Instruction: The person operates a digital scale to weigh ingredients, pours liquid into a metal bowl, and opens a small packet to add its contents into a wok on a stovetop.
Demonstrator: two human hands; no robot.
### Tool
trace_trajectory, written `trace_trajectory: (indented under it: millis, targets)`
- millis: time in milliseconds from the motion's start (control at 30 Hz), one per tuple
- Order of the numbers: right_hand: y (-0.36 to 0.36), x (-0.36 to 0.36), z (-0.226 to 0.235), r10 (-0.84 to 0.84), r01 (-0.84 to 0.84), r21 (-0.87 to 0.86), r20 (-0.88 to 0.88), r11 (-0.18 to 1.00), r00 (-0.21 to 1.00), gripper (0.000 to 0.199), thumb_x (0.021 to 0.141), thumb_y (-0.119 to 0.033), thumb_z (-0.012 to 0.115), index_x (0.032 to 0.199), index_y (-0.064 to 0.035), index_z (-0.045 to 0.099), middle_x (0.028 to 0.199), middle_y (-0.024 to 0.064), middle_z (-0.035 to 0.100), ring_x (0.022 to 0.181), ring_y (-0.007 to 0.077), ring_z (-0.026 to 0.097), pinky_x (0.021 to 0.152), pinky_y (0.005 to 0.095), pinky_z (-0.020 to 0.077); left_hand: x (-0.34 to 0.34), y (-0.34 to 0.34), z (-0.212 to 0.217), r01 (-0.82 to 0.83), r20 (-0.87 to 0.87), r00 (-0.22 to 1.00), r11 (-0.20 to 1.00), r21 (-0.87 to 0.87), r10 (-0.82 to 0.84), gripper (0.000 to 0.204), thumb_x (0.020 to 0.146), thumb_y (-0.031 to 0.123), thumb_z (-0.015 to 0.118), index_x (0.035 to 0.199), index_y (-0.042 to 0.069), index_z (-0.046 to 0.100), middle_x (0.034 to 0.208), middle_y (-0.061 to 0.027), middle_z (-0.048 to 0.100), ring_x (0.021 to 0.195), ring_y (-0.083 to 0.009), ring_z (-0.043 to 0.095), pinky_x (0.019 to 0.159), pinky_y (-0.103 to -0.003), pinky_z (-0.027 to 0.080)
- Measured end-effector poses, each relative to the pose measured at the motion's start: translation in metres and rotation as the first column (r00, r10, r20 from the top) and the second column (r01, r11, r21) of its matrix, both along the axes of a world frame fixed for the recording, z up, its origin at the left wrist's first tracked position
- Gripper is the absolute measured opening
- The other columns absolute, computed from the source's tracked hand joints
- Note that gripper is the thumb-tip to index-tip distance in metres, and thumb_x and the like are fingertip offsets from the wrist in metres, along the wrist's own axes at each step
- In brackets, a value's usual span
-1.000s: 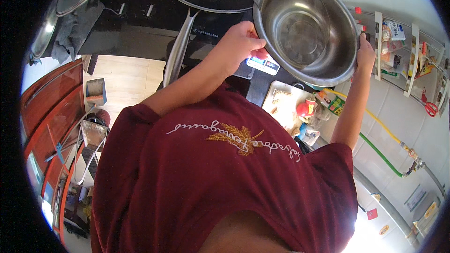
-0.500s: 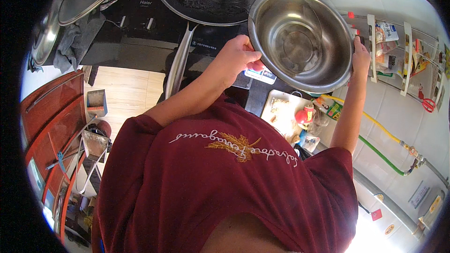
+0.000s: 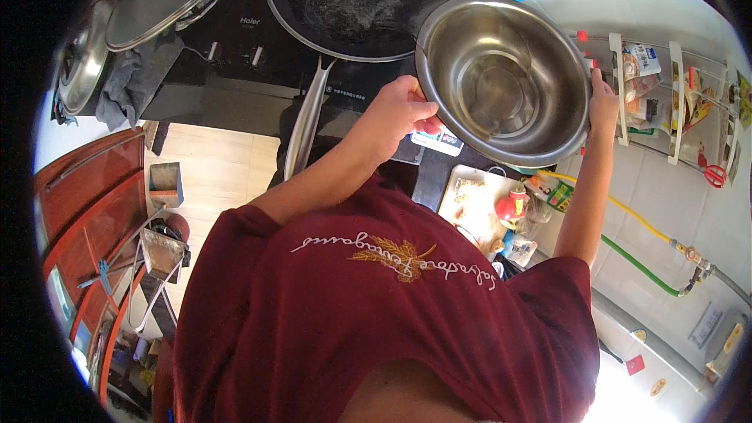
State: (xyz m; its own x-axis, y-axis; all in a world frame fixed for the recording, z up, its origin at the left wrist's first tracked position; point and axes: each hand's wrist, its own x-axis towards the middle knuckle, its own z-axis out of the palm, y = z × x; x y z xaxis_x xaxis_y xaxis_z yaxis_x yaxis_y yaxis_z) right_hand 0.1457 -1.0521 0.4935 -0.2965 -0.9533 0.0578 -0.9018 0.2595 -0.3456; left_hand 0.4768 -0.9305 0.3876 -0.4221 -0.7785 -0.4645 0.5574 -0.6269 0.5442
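Both of my hands hold a stainless steel basin (image 3: 552,129) by its rim, its inside facing me. My left hand (image 3: 401,117) pinches the left rim, thumb and fingers closed on it. My right hand (image 3: 601,103) grips the opposite rim, its fingers partly hidden behind the basin. A shiny patch shows at the basin's bottom; I cannot tell if it is liquid. Just left of the basin, a dark frying pan (image 3: 294,23) sits on the black cooktop with its metal handle toward me. Whitish, rippled glints show inside the pan, and the basin's rim overlaps its right edge.
A large lid (image 3: 168,0) and a grey cloth (image 3: 125,88) lie at the far left. A cutting board (image 3: 468,196) with a red-labelled container (image 3: 511,207) is below the basin. Along the right wall run a rack of packets (image 3: 675,102), yellow and green hoses (image 3: 638,266) and red scissors (image 3: 714,176).
The view has shifted, so the pan and cooktop sit slightly lower in the picture. Both hands keep their hold on the basin, which has barely moved relative to them.
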Motion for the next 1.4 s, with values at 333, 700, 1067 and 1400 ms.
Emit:
trace_trajectory:
  millis: [333, 700, 1067, 1400]
  targets:
    - [0.006, 0.023, 0.014, -0.105, 0.104, 0.025, 0.036, 0.994, 0.994, 0.052, 0.083, -0.045, 0.053, 0.083, 0.0055, 0.062, 0.072, 0.0101, 0.061, 0.069, 0.0152, 0.052, 0.068, 0.0285, 0.0419, -0.002, 0.002, 0.001, 0.003, -0.027, 1.0, 0.999, 0.044, -0.002, 0.013, 0.081, 0.01, 0.054, 0.088, 0.0, 0.049, 0.08, -0.0106, 0.058, 0.069, -0.0169, 0.057, 0.066, -0.029, 0.048]
    - [0.006, 0.022, 0.004, -0.159, 0.159, 0.023, 0.294, 0.987, 0.943, 0.045, 0.084, -0.039, 0.055, 0.079, 0.005, 0.062, 0.069, 0.0056, 0.058, 0.064, 0.0121, 0.049, 0.063, 0.0258, 0.041, 0.001, -0.01, -0.001, 0.028, 0.027, 0.999, 0.999, -0.025, -0.027, 0.013, 0.081, 0.012, 0.055, 0.087, 0.002, 0.05, 0.079, -0.0097, 0.059, 0.067, -0.0151, 0.056, 0.064, -0.028, 0.048]
    - [0.04, 0.0, -0.056, -0.186, 0.267, -0.087, 0.518, 0.96, 0.835, 0.043, 0.086, -0.037, 0.052, 0.089, 0.0047, 0.062, 0.076, 0.0035, 0.06, 0.068, 0.0101, 0.05, 0.065, 0.0233, 0.0407, 0.013, -0.036, 0.022, 0.094, 0.232, 0.972, 0.956, -0.279, -0.028, 0.017, 0.08, 0.011, 0.054, 0.092, 0.0, 0.05, 0.08, -0.007, 0.054, 0.069, -0.0144, 0.055, 0.06, -0.027, 0.048]
    - [0.082, 0.012, -0.081, -0.296, 0.48, -0.1, 0.673, 0.872, 0.678, 0.041, 0.088, -0.035, 0.048, 0.093, 0.0046, 0.06, 0.083, 0.0073, 0.062, 0.073, 0.016, 0.055, 0.068, 0.0289, 0.0444, 0.005, -0.051, 0.001, 0.177, 0.292, 0.955, 0.898, -0.403, -0.056, 0.009, 0.079, 0.005, 0.054, 0.087, 0.001, 0.05, 0.073, -0.0051, 0.053, 0.057, -0.0098, 0.05, 0.049, -0.023, 0.041]
